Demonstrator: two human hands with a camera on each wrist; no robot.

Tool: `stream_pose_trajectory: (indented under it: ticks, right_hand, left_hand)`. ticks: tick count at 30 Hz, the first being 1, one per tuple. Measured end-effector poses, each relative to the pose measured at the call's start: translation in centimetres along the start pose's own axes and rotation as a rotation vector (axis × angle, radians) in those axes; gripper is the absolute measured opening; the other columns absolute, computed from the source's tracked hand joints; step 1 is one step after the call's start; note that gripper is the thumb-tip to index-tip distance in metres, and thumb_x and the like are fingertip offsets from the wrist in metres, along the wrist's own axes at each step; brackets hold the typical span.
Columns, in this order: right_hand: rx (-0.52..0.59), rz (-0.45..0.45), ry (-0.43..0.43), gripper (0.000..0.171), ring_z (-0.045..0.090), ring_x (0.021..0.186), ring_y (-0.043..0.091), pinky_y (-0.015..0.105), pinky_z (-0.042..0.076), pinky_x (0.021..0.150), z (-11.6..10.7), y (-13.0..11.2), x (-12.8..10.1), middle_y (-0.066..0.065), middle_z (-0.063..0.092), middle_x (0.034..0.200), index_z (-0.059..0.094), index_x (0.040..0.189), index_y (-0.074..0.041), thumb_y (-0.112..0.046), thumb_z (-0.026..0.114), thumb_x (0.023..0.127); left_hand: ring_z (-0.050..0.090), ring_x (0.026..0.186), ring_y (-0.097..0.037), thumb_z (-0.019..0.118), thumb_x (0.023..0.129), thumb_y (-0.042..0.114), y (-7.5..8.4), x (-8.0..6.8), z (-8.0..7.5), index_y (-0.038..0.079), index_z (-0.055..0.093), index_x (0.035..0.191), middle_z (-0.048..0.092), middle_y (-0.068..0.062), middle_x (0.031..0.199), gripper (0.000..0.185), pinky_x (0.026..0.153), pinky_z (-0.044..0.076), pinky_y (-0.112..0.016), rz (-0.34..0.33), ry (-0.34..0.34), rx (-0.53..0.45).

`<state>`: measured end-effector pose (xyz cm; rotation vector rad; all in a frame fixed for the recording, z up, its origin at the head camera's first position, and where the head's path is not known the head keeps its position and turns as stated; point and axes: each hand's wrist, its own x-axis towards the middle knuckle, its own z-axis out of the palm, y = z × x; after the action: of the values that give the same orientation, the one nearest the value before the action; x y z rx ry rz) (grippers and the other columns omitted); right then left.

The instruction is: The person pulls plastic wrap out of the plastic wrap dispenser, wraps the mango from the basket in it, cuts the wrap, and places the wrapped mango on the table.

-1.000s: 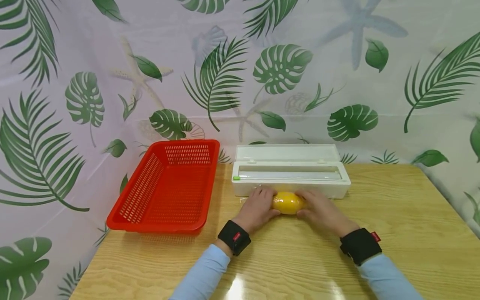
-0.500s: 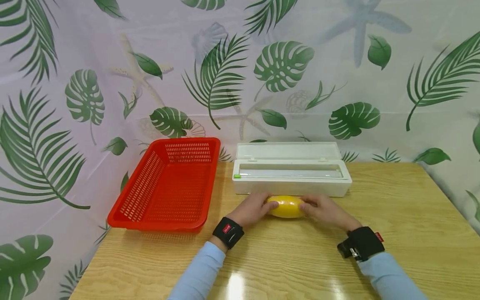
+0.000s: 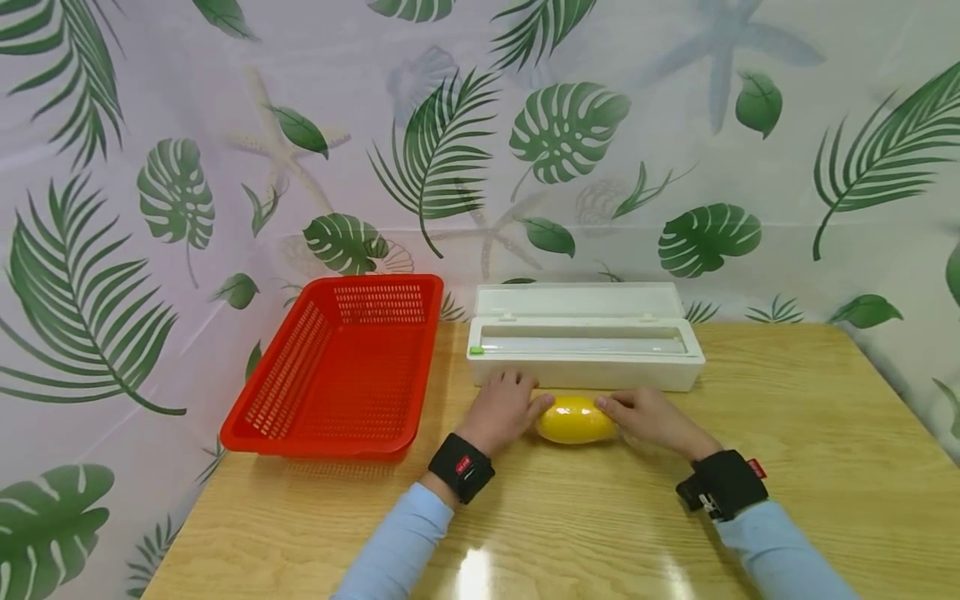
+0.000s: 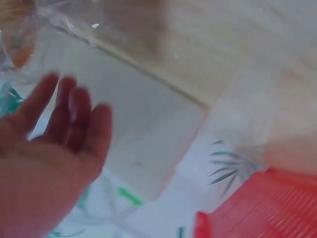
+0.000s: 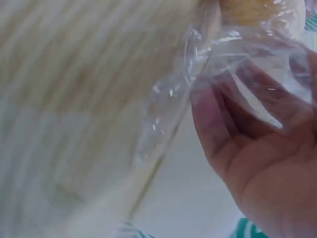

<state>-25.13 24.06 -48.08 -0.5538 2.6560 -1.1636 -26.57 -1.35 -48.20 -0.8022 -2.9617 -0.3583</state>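
We see a yellow mango-shaped fruit [image 3: 574, 420] lying on the wooden surface [image 3: 787, 467], just in front of a white cling-film dispenser box [image 3: 587, 354] whose lid stands open toward the leaf-patterned backdrop [image 3: 525, 133]. The left hand [image 3: 504, 411] rests at the fruit's left end and the right hand [image 3: 647, 419] at its right end, so that the fruit sits between them, touched on both sides. In the right wrist view, transparent cling film [image 5: 233, 59] crinkles over the fruit and across the fingers [image 5: 218, 124] of the right hand, which curl around the wrapped end; we read this grip as closed on film and fruit together. In the left wrist view, the left hand shows straight, relaxed fingers [image 4: 74, 109] with a fold of film at the upper corner; we read this grip as open, pressing rather than clasping. A red perforated basket [image 3: 337, 371] stands on the surface to the left of the dispenser box, close beside it but apart from both hands. Both forearms wear light blue sleeves [image 3: 397, 546] and black wrist straps [image 3: 461, 467].
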Motion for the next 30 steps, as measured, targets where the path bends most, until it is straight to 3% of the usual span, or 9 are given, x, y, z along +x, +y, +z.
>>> stream_pose_trajectory:
  ticks: [4,8,10,12,15,17,20,24,30]
  right_hand:
    - [-0.193,-0.098,0.16,0.027,0.064,0.088,0.028,0.042,0.054,0.077,0.7,-1.1,-0.3,0.014,0.069,0.097,0.071,0.105,0.004,-0.019,0.058,0.101]
    - [-0.459,-0.266,0.333,0.025,0.06,0.107,0.042,0.053,0.051,0.091,2.2,-3.8,-1.3,0.025,0.063,0.114,0.066,0.114,0.009,-0.003,0.065,0.092]
    - [-0.575,-0.345,0.342,0.036,0.056,0.114,0.044,0.053,0.048,0.096,3.1,-4.9,-1.5,0.028,0.059,0.12,0.061,0.121,0.012,0.001,0.067,0.087]
    - [-0.646,-0.372,0.294,0.052,0.053,0.12,0.046,0.054,0.046,0.099,4.0,-5.5,-1.5,0.031,0.055,0.126,0.053,0.128,0.015,0.001,0.07,0.081]
    - [-0.68,-0.307,0.226,0.069,0.05,0.123,0.046,0.054,0.044,0.101,5.0,-5.2,-1.1,0.033,0.05,0.131,0.043,0.135,0.017,0.001,0.073,0.075]
    - [-0.673,-0.254,0.222,0.073,0.052,0.12,0.044,0.053,0.046,0.1,5.3,-4.4,-0.7,0.032,0.05,0.129,0.041,0.136,0.016,0.003,0.074,0.072]
    - [-0.645,-0.233,0.241,0.069,0.055,0.11,0.04,0.052,0.049,0.095,5.6,-3.3,0.1,0.029,0.052,0.123,0.042,0.134,0.013,0.005,0.073,0.072]
    - [-0.628,-0.256,0.261,0.061,0.056,0.093,0.035,0.049,0.052,0.084,5.6,-2.7,1.2,0.024,0.053,0.108,0.046,0.124,0.009,0.007,0.075,0.07]
    - [-0.618,-0.195,0.265,0.054,0.054,0.083,0.031,0.046,0.052,0.079,5.6,-2.5,2.1,0.019,0.051,0.096,0.048,0.114,0.004,0.013,0.074,0.067]
  left_hand:
    - [0.05,0.122,-0.027,0.043,0.103,0.05,1.4,-0.9,-0.4,0.009,0.059,0.129,0.057,-0.009,0.127,0.051,0.107,0.04,-0.039,0.105,0.076,0.131]
    - [0.051,0.121,-0.025,0.051,0.096,0.059,2.5,-1.2,-0.2,0.009,0.051,0.138,0.058,-0.009,0.128,0.065,0.108,0.039,-0.038,0.217,0.033,0.264]
    - [0.053,0.119,-0.025,0.059,0.092,0.059,2.7,-1.1,0.2,0.009,0.047,0.142,0.059,-0.009,0.125,0.071,0.107,0.04,-0.038,0.224,-0.002,0.297]
    - [0.054,0.117,-0.026,0.065,0.09,0.056,2.7,-1.0,0.5,0.01,0.042,0.146,0.06,-0.01,0.123,0.076,0.106,0.041,-0.038,0.196,-0.034,0.291]
    - [0.056,0.116,-0.026,0.069,0.088,0.053,2.4,-0.6,0.8,0.01,0.039,0.148,0.061,-0.011,0.124,0.08,0.103,0.044,-0.039,0.164,-0.053,0.264]
    - [0.056,0.117,-0.025,0.07,0.087,0.055,2.1,-0.3,1.1,0.008,0.039,0.147,0.061,-0.01,0.127,0.082,0.102,0.044,-0.037,0.178,-0.054,0.257]
    - [0.057,0.113,-0.022,0.071,0.085,0.057,1.5,0.2,1.5,0.007,0.046,0.137,0.062,-0.007,0.123,0.076,0.099,0.045,-0.035,0.202,-0.036,0.279]
    - [0.058,0.104,-0.02,0.072,0.083,0.057,1.0,0.7,1.9,0.01,0.053,0.121,0.063,-0.004,0.112,0.064,0.093,0.046,-0.033,0.164,0.002,0.303]
    - [0.058,0.099,-0.02,0.072,0.081,0.056,1.0,0.8,2.4,0.01,0.055,0.118,0.063,-0.004,0.104,0.061,0.089,0.046,-0.033,0.128,0.057,0.312]
